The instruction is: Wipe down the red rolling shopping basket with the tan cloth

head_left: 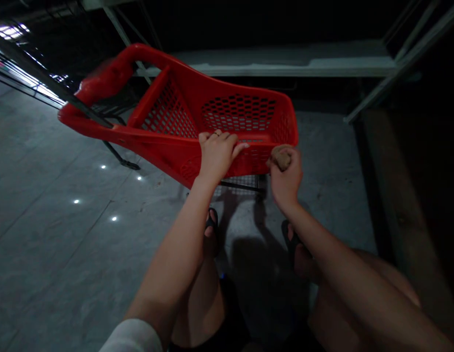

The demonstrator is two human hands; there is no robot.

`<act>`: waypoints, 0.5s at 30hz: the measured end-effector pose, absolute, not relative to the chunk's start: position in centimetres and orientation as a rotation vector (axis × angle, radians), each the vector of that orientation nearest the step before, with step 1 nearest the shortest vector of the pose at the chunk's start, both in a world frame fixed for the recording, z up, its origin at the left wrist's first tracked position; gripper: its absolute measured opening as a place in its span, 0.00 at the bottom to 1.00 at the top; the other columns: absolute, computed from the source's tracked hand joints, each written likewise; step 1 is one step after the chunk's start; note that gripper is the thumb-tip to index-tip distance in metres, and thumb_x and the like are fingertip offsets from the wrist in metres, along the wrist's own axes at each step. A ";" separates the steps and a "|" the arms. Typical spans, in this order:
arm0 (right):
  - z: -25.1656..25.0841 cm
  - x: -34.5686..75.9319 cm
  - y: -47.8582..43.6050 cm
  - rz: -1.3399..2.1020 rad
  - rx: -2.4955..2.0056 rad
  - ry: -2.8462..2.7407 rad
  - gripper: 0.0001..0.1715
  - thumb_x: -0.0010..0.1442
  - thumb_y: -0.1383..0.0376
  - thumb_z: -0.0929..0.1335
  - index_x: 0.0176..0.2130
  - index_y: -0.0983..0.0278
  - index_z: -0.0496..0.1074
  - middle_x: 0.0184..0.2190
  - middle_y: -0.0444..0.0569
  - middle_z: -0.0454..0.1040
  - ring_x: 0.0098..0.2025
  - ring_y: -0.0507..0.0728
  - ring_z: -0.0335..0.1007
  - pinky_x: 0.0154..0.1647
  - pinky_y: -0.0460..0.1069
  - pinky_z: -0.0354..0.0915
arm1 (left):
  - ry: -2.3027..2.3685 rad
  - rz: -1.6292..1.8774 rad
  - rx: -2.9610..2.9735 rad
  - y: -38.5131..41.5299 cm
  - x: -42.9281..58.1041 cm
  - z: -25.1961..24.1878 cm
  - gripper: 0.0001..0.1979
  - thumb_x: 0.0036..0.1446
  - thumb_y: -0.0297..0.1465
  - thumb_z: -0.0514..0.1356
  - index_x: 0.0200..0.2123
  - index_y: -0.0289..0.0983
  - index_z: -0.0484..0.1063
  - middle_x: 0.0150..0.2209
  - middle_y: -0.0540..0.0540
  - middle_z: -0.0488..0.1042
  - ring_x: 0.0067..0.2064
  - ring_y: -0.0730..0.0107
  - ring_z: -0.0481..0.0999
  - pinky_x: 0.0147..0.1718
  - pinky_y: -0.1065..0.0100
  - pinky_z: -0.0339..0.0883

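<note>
A red plastic shopping cart (192, 80) stands in front of me, its handle to the left and its basket to the right. My left hand (216, 159) is closed over the near rim of the basket, fingers hooked over the edge, with a ring on one finger. In my right hand (288, 181) is a crumpled brown cloth (282, 159), pressed at the near right corner of the basket. Its folds hide part of that corner. The fingers of my right hand are wrapped round the cloth.
Behind the cart runs a pale metal shelf (263, 71) with slanted posts. A thin dark post (47, 76) crosses the cart's handle at the left. Grey floor tiles (58, 244) reflect small lights. A dark ledge (399, 205) lies along the right. My sandalled feet are below the cart.
</note>
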State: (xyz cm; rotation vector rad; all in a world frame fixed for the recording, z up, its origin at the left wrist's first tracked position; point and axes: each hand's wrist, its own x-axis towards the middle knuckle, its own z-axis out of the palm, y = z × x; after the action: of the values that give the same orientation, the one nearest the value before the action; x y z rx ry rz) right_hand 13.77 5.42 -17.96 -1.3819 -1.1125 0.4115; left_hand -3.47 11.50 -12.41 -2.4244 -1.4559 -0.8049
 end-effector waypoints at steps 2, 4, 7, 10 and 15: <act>-18.1 12.3 5.5 0.518 -1.313 -1.197 0.15 0.52 0.67 0.67 0.42 0.59 0.66 0.45 0.48 0.75 0.48 0.58 0.72 0.57 0.57 0.66 | -1.453 -0.773 -2.435 11.2 -2.4 -12.2 0.22 0.71 0.46 0.51 0.35 0.40 0.76 0.37 0.40 0.81 0.44 0.54 0.75 0.48 0.54 0.57; -18.0 11.0 5.6 0.562 -1.302 -1.178 0.14 0.52 0.67 0.67 0.42 0.59 0.67 0.44 0.48 0.75 0.46 0.57 0.71 0.54 0.55 0.66 | -1.455 -0.732 -2.454 10.8 -1.3 -12.1 0.19 0.71 0.43 0.51 0.37 0.39 0.76 0.38 0.40 0.81 0.46 0.53 0.75 0.49 0.53 0.57; -17.5 10.8 5.7 0.514 -1.344 -0.993 0.14 0.53 0.65 0.67 0.42 0.58 0.66 0.41 0.47 0.74 0.44 0.56 0.70 0.52 0.54 0.68 | -1.422 -0.664 -2.536 10.1 -0.1 -11.9 0.14 0.72 0.35 0.51 0.44 0.38 0.76 0.42 0.40 0.81 0.48 0.53 0.75 0.49 0.53 0.58; -16.8 13.1 6.2 0.410 -1.369 -0.777 0.15 0.53 0.62 0.68 0.42 0.58 0.65 0.41 0.48 0.72 0.43 0.56 0.71 0.48 0.53 0.70 | -1.302 -0.595 -2.648 9.4 0.4 -11.7 0.19 0.70 0.25 0.49 0.58 0.38 0.71 0.50 0.40 0.80 0.52 0.55 0.75 0.48 0.55 0.59; -16.8 19.9 8.1 0.415 -1.359 -0.468 0.18 0.51 0.61 0.66 0.43 0.56 0.58 0.36 0.43 0.68 0.32 0.52 0.69 0.29 0.47 0.68 | -1.114 -0.594 -2.656 8.0 -1.7 -10.9 0.25 0.68 0.24 0.50 0.66 0.39 0.65 0.61 0.40 0.75 0.54 0.56 0.76 0.51 0.56 0.62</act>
State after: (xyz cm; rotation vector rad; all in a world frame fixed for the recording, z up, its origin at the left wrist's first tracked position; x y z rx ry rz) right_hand 19.90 8.12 -16.83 -1.3592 -0.4675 0.4148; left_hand -1.66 8.03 -10.87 -2.6559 -1.1141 -0.5941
